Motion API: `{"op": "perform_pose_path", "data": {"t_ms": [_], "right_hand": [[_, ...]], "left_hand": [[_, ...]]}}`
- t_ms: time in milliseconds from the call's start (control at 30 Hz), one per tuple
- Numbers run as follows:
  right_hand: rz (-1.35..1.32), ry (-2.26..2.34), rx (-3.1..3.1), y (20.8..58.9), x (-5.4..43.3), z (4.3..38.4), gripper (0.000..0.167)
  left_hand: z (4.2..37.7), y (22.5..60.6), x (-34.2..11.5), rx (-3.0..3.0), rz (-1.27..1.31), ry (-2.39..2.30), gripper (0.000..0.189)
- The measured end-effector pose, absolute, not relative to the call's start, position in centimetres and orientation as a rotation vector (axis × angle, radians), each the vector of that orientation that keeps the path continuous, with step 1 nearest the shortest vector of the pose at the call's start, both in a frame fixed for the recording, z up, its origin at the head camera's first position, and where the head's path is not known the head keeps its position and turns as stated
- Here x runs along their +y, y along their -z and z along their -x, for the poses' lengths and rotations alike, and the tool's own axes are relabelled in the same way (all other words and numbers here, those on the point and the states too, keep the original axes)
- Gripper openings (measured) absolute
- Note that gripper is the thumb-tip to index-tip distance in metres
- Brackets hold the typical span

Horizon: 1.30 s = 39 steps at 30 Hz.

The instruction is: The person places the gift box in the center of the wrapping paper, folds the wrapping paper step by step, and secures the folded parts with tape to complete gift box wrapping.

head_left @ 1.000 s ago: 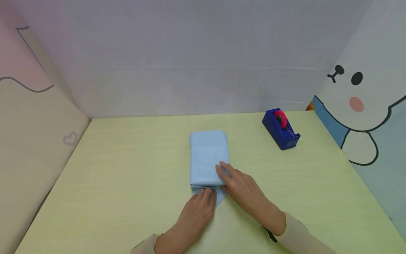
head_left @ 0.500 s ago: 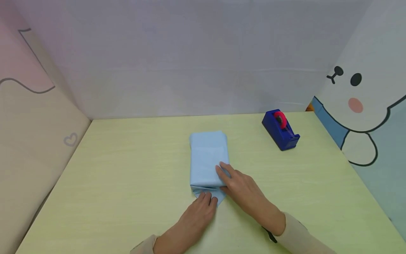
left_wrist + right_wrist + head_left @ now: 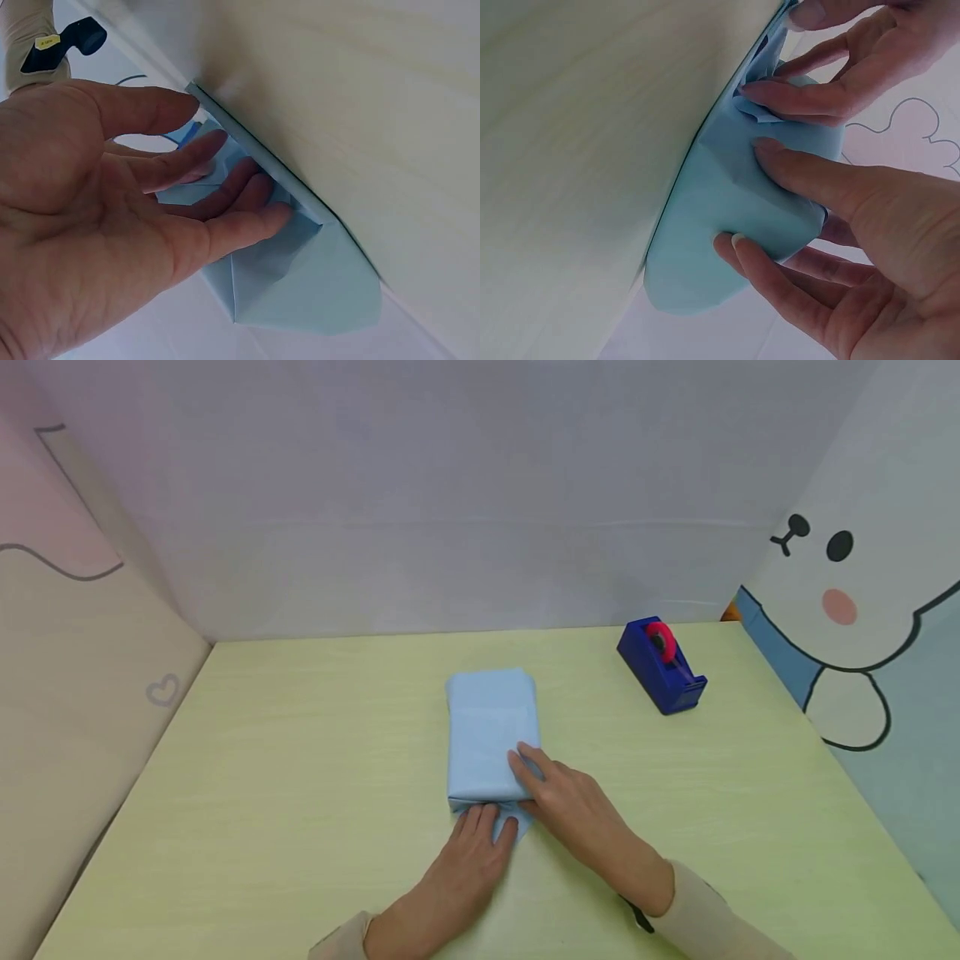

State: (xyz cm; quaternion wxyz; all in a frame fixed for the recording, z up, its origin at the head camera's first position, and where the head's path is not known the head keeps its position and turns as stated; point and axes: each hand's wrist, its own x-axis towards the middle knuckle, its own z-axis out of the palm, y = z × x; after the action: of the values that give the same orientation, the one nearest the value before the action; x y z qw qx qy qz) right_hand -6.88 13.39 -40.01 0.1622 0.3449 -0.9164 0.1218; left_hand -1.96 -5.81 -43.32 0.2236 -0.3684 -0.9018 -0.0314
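Note:
A box-shaped package point(image 3: 491, 718) wrapped in light blue paper lies flat at the middle of the table. At its near end a loose paper flap point(image 3: 522, 824) comes to a point on the tabletop. My left hand point(image 3: 468, 868) presses its extended fingertips into the folds at that end, thumb spread apart. The left wrist view has these fingers against the creased paper point(image 3: 259, 277). With thumb on the near end and fingers over the top and right side, my right hand point(image 3: 577, 802) grips the package's near right corner; the right wrist view shows this thumb and fingers close up.
A blue tape dispenser point(image 3: 660, 668) with a pink-cored roll stands at the back right of the pale wood table point(image 3: 300, 760). A plain wall backs the table, and printed panels flank it, with a cartoon face point(image 3: 862, 635) on the right one.
My left fingers draw back slightly from the near end, baring the flap, then move forward to the package's edge, thumb now spread. The right hand and the package stay in place.

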Motion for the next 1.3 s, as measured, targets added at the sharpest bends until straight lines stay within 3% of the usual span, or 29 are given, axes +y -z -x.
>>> {"op": "perform_pose_path", "data": {"t_ms": [300,667,933,1300], "right_hand": [[-0.983,-0.333,-2.604,40.12,13.36,6.89,0.067],[-0.987,-0.328,-2.584,40.18,13.36,6.91,0.067],[-0.991,-0.318,-2.578,40.14,13.34,6.97,0.067],[-0.991,-0.327,-2.566,40.19,13.25,7.00,0.067]], "left_hand": [[2.26,43.75,-5.95,-2.436,0.947,-0.036,0.011],[1.93,43.09,-5.78,-2.425,0.913,-0.003,0.007],[1.84,43.33,-6.13,-2.416,0.962,-0.001,0.028],[2.43,43.16,-6.02,-2.340,0.893,-0.049,0.009]]}}
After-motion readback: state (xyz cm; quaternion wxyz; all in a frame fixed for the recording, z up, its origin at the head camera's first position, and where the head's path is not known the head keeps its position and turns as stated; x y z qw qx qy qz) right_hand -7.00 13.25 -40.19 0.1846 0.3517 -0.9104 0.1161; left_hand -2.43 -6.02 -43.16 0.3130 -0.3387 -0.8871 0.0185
